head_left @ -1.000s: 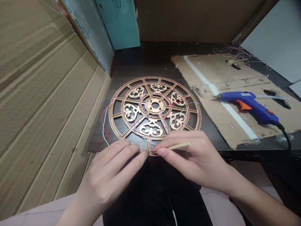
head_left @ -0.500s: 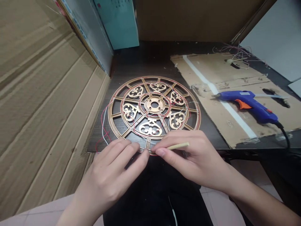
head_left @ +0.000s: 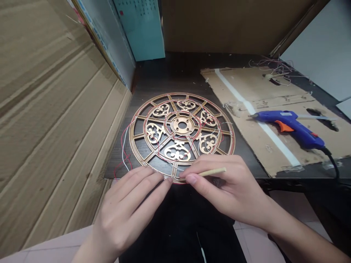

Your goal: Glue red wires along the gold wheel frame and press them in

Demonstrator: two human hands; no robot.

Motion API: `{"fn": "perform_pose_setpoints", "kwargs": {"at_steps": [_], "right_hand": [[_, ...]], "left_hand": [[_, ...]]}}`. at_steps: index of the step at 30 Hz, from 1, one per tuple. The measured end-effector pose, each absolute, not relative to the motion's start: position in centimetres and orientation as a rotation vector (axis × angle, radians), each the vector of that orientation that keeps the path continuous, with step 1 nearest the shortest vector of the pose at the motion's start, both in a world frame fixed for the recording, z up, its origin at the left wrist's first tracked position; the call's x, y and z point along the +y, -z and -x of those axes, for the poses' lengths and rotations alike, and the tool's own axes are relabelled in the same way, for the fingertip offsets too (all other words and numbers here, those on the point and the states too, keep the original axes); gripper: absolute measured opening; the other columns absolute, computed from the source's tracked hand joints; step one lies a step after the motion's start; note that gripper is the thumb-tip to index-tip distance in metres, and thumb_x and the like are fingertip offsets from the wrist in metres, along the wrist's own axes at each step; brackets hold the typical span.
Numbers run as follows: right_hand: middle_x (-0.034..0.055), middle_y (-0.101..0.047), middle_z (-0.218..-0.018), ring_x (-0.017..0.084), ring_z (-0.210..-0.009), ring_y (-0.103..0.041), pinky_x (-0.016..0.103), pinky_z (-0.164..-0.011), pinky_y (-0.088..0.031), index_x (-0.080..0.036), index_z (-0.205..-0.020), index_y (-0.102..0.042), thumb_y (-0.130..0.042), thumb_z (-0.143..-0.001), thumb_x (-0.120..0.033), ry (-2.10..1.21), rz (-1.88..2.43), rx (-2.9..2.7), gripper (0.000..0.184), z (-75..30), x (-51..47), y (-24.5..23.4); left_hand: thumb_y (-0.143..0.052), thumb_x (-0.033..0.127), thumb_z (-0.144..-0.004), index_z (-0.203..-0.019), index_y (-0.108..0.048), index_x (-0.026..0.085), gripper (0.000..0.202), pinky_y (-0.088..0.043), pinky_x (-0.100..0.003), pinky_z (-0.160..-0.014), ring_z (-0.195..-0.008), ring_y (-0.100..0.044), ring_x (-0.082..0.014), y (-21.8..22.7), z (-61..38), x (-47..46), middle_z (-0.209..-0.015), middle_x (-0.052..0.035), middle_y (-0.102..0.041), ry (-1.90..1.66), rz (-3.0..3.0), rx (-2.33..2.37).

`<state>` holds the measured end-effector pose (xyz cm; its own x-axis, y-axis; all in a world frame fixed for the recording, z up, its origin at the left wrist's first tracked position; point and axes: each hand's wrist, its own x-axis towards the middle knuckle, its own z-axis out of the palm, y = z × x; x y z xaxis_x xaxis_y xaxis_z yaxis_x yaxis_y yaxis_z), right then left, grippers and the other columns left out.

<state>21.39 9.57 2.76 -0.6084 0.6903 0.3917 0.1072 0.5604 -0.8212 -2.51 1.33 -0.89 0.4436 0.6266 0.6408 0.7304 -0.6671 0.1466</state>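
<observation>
A round gold fretwork disc (head_left: 181,132) lies flat on the dark table, with thin red and white wires (head_left: 124,153) running along its rings and trailing off its left side. My right hand (head_left: 227,186) pinches a small wooden stick (head_left: 212,171) and presses its tip against the disc's near rim. My left hand (head_left: 131,204) has its fingers stretched out, the fingertips resting on the near rim right next to the stick's tip.
A blue hot glue gun (head_left: 290,126) with an orange trigger lies on a torn cardboard sheet (head_left: 246,87) at the right, its black cord running off the table edge. Large cardboard panels (head_left: 49,109) wall the left side. Loose wire scraps (head_left: 274,65) lie at the back right.
Both hands stay at the disc's near rim. The view has shifted slightly, so everything sits a little lower and to the right in the picture.
</observation>
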Motion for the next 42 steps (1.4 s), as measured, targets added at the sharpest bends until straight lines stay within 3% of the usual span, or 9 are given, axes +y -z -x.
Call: {"fn": "perform_pose_setpoints", "kwargs": {"at_steps": [7, 13, 20, 35, 42], "right_hand": [[0.001, -0.078, -0.094, 0.007, -0.088, -0.073, 0.016, -0.082, -0.054, -0.01, -0.1, -0.079, -0.068, -0.105, -0.012, -1.046, 0.612, -2.095, 0.012, -20.5, 10.0, -3.5], [0.0001, -0.075, -0.087, 0.009, -0.081, -0.071, 0.021, -0.075, -0.054, -0.012, -0.093, -0.075, -0.066, -0.107, -0.015, -1.024, 0.591, -2.149, 0.017, -20.0, 10.2, -3.1], [-0.0014, -0.077, -0.091, 0.009, -0.085, -0.073, 0.02, -0.079, -0.055, -0.014, -0.094, -0.075, -0.067, -0.107, -0.014, -1.036, 0.625, -2.17, 0.015, -20.0, 10.0, -3.0], [-0.0013, -0.078, -0.086, 0.009, -0.078, -0.074, 0.017, -0.074, -0.054, -0.014, -0.087, -0.075, -0.068, -0.104, -0.012, -1.01, 0.718, -2.124, 0.019, -19.7, 9.8, -3.3], [-0.0015, -0.076, -0.082, 0.013, -0.077, -0.074, 0.023, -0.072, -0.054, -0.016, -0.084, -0.076, -0.068, -0.105, -0.015, -1.009, 0.764, -2.135, 0.022, -19.6, 9.9, -3.1]], "left_hand": [[-0.067, -0.003, -0.09, -0.117, -0.073, 0.005, 0.029, -0.057, -0.042, -0.105, -0.122, -0.064, -0.0248, 1.0, 1.9, 1.4, -0.123, -0.0132, -0.07, 1.01, 2.499, -1.195], [-0.065, -0.003, -0.092, -0.118, -0.072, 0.003, 0.027, -0.056, -0.042, -0.106, -0.121, -0.063, -0.024, 0.8, 1.7, 1.7, -0.123, -0.0124, -0.07, 1.047, 2.484, -1.177], [-0.062, 0.001, -0.096, -0.118, -0.071, 0.003, 0.023, -0.057, -0.041, -0.104, -0.119, -0.065, -0.0228, 0.6, 1.4, 1.5, -0.121, -0.0104, -0.071, 1.076, 2.474, -1.179], [-0.066, -0.004, -0.091, -0.116, -0.071, 0.001, 0.026, -0.058, -0.041, -0.104, -0.118, -0.067, -0.024, 1.1, 1.3, 1.5, -0.119, -0.0117, -0.073, 1.047, 2.439, -1.164], [-0.065, -0.003, -0.092, -0.115, -0.071, 0.001, 0.024, -0.057, -0.043, -0.104, -0.119, -0.066, -0.0246, 1.3, 1.5, 1.4, -0.117, -0.0123, -0.073, 1.076, 2.476, -1.163]]}}
